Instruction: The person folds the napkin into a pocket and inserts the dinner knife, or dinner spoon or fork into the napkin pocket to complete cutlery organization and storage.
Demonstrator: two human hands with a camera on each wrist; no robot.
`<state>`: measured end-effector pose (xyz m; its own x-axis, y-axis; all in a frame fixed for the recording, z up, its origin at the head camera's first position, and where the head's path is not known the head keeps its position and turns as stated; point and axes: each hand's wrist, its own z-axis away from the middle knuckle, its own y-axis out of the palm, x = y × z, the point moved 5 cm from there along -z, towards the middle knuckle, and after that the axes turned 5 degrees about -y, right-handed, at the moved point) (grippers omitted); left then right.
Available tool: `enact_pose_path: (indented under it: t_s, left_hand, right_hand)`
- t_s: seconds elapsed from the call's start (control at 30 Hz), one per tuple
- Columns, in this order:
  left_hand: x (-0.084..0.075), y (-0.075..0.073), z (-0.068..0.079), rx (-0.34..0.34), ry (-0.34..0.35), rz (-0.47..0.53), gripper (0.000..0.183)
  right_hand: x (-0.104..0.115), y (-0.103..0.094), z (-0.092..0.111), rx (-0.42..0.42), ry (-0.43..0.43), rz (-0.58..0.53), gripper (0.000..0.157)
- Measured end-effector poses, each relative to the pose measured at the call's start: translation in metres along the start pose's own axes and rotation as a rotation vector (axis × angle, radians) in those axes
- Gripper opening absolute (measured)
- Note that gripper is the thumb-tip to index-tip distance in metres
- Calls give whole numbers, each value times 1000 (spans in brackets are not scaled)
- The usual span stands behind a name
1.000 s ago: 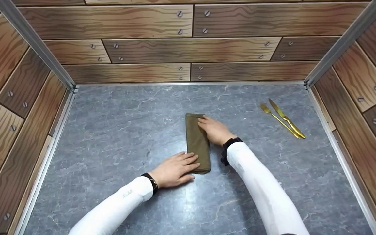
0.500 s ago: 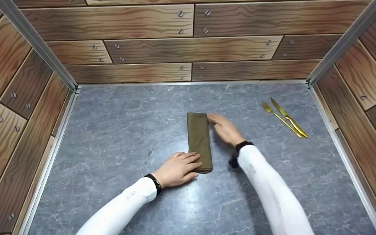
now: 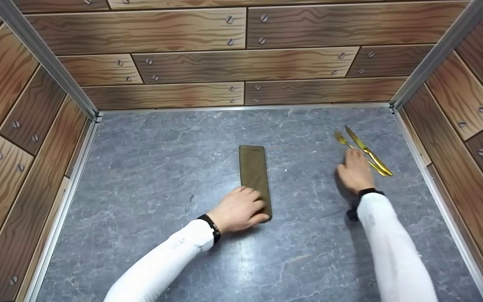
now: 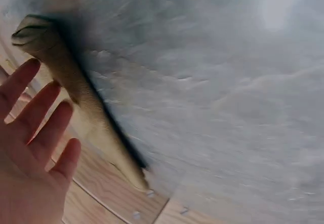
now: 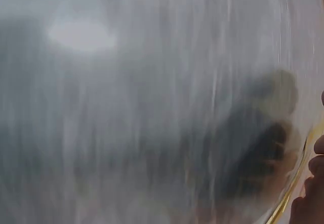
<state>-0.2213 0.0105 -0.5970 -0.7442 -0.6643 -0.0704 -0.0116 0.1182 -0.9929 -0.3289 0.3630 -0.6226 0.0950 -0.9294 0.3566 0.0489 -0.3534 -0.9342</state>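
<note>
A folded brown cloth (image 3: 253, 165) lies as a long narrow strip mid-table. My left hand (image 3: 241, 209) is over its near end, the thumb by the near right corner. In the left wrist view the relaxed fingers (image 4: 50, 127) are spread beside the rolled-looking cloth (image 4: 76, 77). Over on the right, my right hand (image 3: 355, 172) hovers at a gold fork (image 3: 340, 137), hiding the middle of its handle. A gold knife (image 3: 355, 136) lies just right of the fork. Only the edge of the right hand (image 5: 310, 188) shows in the right wrist view, beside a blurred gold handle (image 5: 286, 203).
The grey marbled tabletop (image 3: 157, 159) is bounded by wood-patterned panels at the back (image 3: 191, 67), left and right. Metal rails (image 3: 241, 108) run along its edges. Glare from a light shows on the surface near the front.
My right hand has left the cloth's right side and moved right to the fork. The left hand has drawn its fingers in slightly at the cloth's near end.
</note>
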Motion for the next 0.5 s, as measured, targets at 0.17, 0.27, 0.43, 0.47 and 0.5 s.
enact_pose_path:
  t_s: [0.17,0.27,0.43,0.47,0.5]
  left_hand:
    - [-25,-4,-19,25,55,-22,66]
    - [-40,1,-30,75,80,-55,72]
    - [-56,15,-42,119,79,-69,75]
    - [-57,18,-43,126,75,-68,75]
    - [-58,21,-43,133,69,-68,76]
  right_hand:
    - [-18,-6,7,127,96,-27,68]
    - [-23,-7,8,182,121,-49,69]
    - [-26,-5,9,217,134,-53,69]
    - [-26,-4,9,221,135,-52,69]
    - [-25,-3,9,225,136,-52,69]
